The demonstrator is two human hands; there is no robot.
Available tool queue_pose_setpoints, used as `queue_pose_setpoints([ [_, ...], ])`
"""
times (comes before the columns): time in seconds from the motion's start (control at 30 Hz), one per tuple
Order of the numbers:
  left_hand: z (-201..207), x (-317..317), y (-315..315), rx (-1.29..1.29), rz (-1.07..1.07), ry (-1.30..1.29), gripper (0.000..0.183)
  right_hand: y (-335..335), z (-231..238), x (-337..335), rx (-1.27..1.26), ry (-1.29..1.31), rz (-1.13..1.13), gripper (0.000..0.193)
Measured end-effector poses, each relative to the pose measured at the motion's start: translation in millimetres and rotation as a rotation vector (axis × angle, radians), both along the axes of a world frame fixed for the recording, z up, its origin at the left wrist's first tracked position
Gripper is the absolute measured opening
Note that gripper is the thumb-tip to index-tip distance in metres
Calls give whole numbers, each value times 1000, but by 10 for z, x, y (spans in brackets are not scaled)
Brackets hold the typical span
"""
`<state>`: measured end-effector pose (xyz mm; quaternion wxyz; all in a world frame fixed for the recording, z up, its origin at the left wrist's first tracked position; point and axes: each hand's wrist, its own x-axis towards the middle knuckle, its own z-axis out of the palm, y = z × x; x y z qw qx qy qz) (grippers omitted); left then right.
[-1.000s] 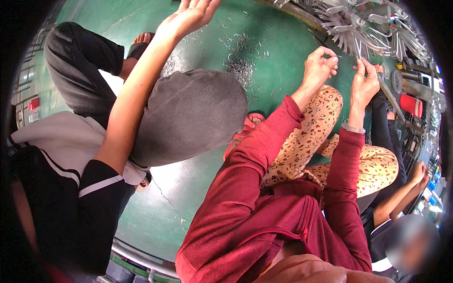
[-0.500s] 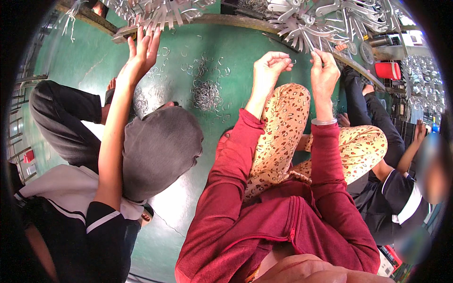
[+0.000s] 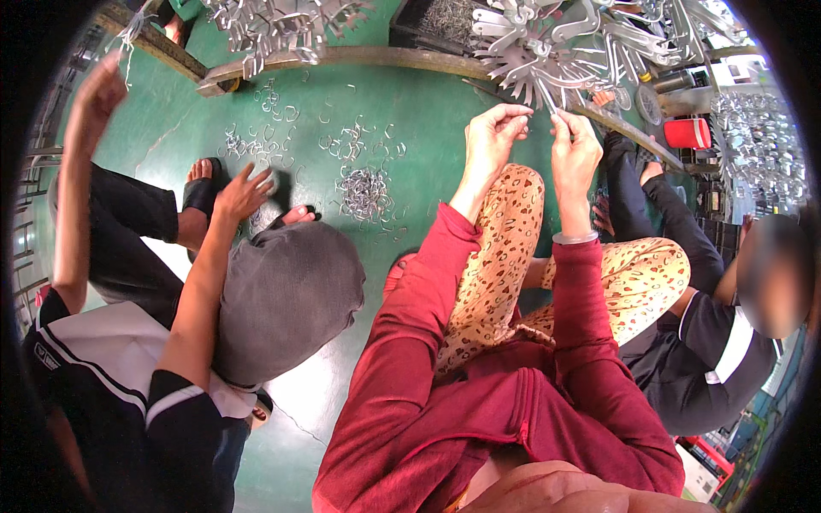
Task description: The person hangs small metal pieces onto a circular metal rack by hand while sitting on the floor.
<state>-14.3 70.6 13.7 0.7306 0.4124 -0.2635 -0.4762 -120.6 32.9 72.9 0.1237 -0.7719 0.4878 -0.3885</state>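
Note:
My left hand [image 3: 493, 145] is raised with its thumb and forefinger pinched together. Something small and dark shows at its fingertips, probably a small bent metal hook, too small to be sure. Beside it, my right hand [image 3: 575, 154] pinches the lower end of a flat silver metal piece. That piece belongs to a fanned bunch of silver metal pieces [image 3: 534, 56] hanging on a wooden rail [image 3: 385, 57]. The two hands are apart, just below the bunch. On the green floor to the left lies a heap of small bent metal hooks [image 3: 365, 193], with more scattered around it.
A co-worker in a grey cap [image 3: 291, 295] squats at my left, both arms raised toward the rail. Another person [image 3: 718, 359] sits at my right. A dark crate [image 3: 415, 30] of small metal parts stands beyond the rail; a red container [image 3: 687, 133] is at the right.
The view has shifted slightly. My hands stay close beneath the hanging bunch, still pinching. The left co-worker's near hand has come down from the rail, and that person's other arm has come into view.

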Motion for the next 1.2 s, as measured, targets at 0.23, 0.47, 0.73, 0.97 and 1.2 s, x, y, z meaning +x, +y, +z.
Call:
queue_pose_setpoints([
  [0.23, -15, -40, -14, 59, 40, -60, 19, 13, 12, 52, 36, -41, 20, 13],
  [0.47, -54, -38, -106, 34, -89, 242, 15, 51, 9, 115, 79, -97, 33, 13],
  [0.73, 7, -43, -161, -41, -135, 416, 13, 92, -1, 115, 204, -240, 3, 12],
  [0.97, 26, -36, -177, -70, -151, 372, 12, 89, -25, 82, 240, -245, -36, 12],
  [1.2, -27, 90, -269, -65, -287, 141, 10, 113, 3, 56, 68, -117, 24, 12],
])
